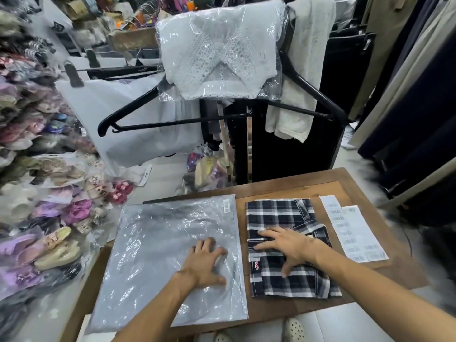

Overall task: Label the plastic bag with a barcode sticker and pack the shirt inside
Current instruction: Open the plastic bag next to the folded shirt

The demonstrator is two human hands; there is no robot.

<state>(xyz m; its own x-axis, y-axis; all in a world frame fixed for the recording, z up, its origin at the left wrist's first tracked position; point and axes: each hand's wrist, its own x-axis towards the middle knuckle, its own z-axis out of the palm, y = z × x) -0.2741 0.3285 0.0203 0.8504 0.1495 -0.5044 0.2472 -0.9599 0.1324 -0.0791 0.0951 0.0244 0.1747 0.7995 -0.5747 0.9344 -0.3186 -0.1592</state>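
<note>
The right hand [287, 245] lies open, palm flat on the folded plaid shirt [288, 248] at lower right of the frame; the left hand [204, 261] is spread on the plastic bag [162, 255] beside it, gripping nothing. The barcode sticker [227, 205] already sits on the bag's upper right corner. Best now, I'd say, to keep the fold pressed tight, find the bag's mouth, and slide the shirt in square along the surface [283, 186].
</note>
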